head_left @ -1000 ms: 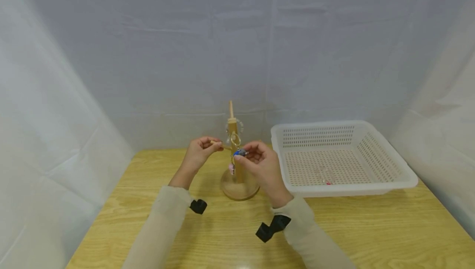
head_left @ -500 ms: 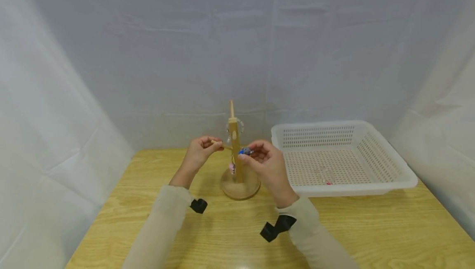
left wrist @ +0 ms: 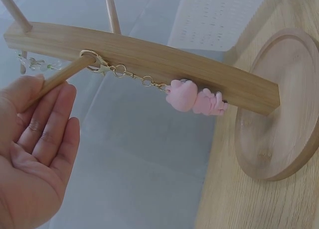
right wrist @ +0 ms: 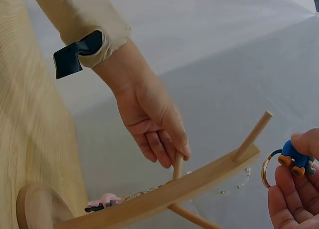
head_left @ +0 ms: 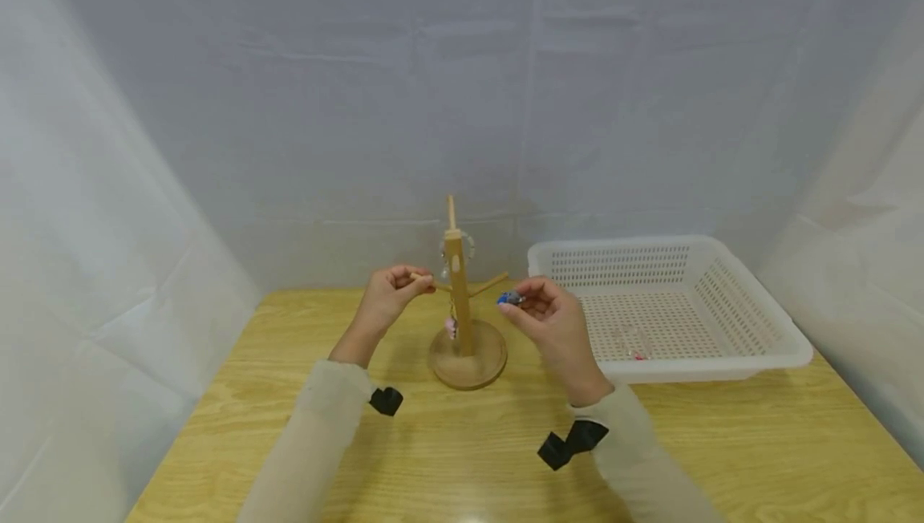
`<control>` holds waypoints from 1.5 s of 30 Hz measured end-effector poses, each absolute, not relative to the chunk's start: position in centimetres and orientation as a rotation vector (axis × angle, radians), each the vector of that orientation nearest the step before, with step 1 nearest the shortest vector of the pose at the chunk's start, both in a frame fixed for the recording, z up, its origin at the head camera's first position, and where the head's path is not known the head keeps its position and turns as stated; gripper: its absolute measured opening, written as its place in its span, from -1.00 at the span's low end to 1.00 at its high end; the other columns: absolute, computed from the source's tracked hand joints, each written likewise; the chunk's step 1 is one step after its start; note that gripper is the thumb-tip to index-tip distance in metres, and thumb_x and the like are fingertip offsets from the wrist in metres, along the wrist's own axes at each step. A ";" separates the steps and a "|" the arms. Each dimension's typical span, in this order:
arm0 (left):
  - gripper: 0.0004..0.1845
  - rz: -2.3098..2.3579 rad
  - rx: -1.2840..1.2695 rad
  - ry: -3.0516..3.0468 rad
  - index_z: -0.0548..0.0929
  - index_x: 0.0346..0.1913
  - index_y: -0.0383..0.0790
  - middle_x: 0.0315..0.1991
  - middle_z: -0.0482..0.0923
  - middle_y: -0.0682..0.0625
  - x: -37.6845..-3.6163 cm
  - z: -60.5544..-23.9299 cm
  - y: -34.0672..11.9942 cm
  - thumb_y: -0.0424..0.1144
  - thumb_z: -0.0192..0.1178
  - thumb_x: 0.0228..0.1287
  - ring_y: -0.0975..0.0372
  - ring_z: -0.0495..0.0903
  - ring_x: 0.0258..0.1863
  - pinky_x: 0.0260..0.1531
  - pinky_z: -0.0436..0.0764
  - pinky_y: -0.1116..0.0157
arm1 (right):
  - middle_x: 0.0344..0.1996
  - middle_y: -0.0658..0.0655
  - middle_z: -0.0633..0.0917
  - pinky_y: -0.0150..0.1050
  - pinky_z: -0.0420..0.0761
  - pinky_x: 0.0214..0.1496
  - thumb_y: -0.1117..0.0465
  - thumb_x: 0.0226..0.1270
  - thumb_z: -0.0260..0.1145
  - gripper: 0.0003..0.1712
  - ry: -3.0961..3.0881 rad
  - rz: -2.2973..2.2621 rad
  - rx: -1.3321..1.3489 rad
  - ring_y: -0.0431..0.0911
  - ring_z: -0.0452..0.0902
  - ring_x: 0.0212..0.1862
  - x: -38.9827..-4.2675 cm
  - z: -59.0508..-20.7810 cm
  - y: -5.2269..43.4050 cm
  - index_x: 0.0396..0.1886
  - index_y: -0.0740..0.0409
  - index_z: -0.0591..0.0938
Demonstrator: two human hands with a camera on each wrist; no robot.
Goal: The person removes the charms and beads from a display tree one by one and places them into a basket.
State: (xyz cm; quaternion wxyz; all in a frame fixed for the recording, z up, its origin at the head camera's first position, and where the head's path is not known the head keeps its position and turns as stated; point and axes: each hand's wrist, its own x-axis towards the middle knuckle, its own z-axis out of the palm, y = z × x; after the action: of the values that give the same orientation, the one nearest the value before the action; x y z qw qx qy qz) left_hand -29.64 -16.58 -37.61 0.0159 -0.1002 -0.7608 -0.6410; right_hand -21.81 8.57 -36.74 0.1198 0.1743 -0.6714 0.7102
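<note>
A wooden stand (head_left: 462, 306) with several pegs rises from a round base (head_left: 485, 362). My left hand (head_left: 386, 302) pinches the end of its left peg (left wrist: 65, 77) between thumb and fingers. From that peg a pink figure keychain (left wrist: 182, 95) hangs by a gold clasp and chain. To the right of the post, apart from it, my right hand (head_left: 552, 318) holds a blue figure keychain (right wrist: 294, 154) with orange feet. Its gold ring (right wrist: 266, 170) sticks out past the fingers. A clear beaded bracelet (head_left: 472, 247) hangs near the top of the post, on the far side.
A white perforated basket (head_left: 693, 369) stands on the wooden table (head_left: 447, 443) at the right, behind my right hand. Inside lies a small clear item with a red bit (head_left: 638, 357). Another peg (head_left: 491, 284) points right from the post. White cloth (head_left: 289, 146) surrounds the table.
My right hand has moved right, carrying the blue figure keychain away from the post, and the right peg is now uncovered. My left hand has stayed on its peg.
</note>
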 end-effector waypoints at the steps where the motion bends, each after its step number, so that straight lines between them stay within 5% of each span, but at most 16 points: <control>1: -0.73 -1.991 -0.311 -2.372 0.62 -0.13 -0.47 -0.41 0.70 0.08 -29.6 -37.6 -16.6 -0.27 0.23 0.27 0.01 0.66 -0.17 0.15 0.46 0.13 | -0.31 0.10 0.63 -0.34 0.63 -0.23 0.32 0.13 0.42 -0.71 -1.966 2.077 0.498 -0.15 0.58 -0.30 -21.8 -36.9 8.8 -0.20 0.32 0.55; 11: -0.75 -2.001 -0.292 -2.362 0.62 -0.13 -0.45 -0.42 0.69 0.10 -29.5 -37.9 -16.9 -0.29 0.23 0.27 0.23 0.67 -0.29 0.16 0.45 0.12 | -0.32 0.02 0.63 -0.39 0.62 -0.23 0.34 0.13 0.41 -0.71 -2.047 1.974 0.448 -0.21 0.58 -0.30 -22.1 -38.0 11.5 -0.18 0.38 0.55; 20: -0.73 -2.006 -0.283 -2.369 0.61 -0.12 -0.45 -0.41 0.69 0.09 -29.4 -37.9 -16.9 -0.27 0.24 0.26 -0.16 0.59 -0.08 0.15 0.46 0.14 | -0.30 -0.01 0.63 -0.41 0.61 -0.21 0.27 0.16 0.41 -0.65 -2.155 1.898 0.365 -0.24 0.59 -0.28 -22.4 -38.7 15.3 -0.14 0.38 0.53; 31: -0.72 -1.987 -0.278 -2.376 0.62 -0.12 -0.46 -0.41 0.70 0.08 -29.3 -37.8 -16.9 -0.26 0.25 0.25 0.00 0.66 -0.17 0.15 0.46 0.13 | -0.25 0.10 0.62 -0.43 0.60 -0.21 0.16 0.19 0.40 -0.59 -2.266 1.780 0.244 -0.27 0.57 -0.28 -22.6 -39.2 18.2 -0.10 0.35 0.53; 37: -0.72 -1.997 -0.288 -2.369 0.61 -0.12 -0.47 -0.41 0.70 0.08 -29.4 -37.8 -16.9 -0.27 0.24 0.26 0.26 0.68 -0.32 0.15 0.46 0.13 | -0.16 0.12 0.60 -0.48 0.57 -0.19 0.09 0.23 0.36 -0.54 -2.343 1.715 0.171 -0.30 0.54 -0.21 -23.4 -39.4 19.8 -0.01 0.31 0.52; 41: -0.71 -1.990 -0.297 -2.368 0.62 -0.12 -0.47 -0.41 0.70 0.09 -29.5 -38.0 -16.9 -0.26 0.24 0.26 0.10 0.68 -0.23 0.15 0.46 0.13 | -0.17 0.08 0.60 -0.42 0.59 -0.14 0.05 0.24 0.35 -0.52 -2.381 1.693 0.111 -0.31 0.53 -0.21 -24.0 -39.6 20.8 0.00 0.29 0.51; 45: -0.71 -1.992 -0.312 -2.358 0.61 -0.12 -0.48 -0.43 0.69 0.11 -29.6 -38.1 -16.9 -0.27 0.24 0.26 0.14 0.69 -0.26 0.13 0.47 0.13 | -0.23 -0.07 0.59 -0.44 0.58 -0.13 0.03 0.24 0.35 -0.50 -2.389 1.710 0.070 -0.34 0.53 -0.22 -24.4 -39.8 21.8 0.00 0.30 0.50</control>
State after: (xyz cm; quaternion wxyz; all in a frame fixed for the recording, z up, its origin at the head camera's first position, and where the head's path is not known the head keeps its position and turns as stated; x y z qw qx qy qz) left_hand -29.58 -16.86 -38.08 0.0195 -0.1005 -0.7598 -0.6420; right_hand -24.40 21.79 -39.76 0.1013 0.0236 -0.8087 0.5789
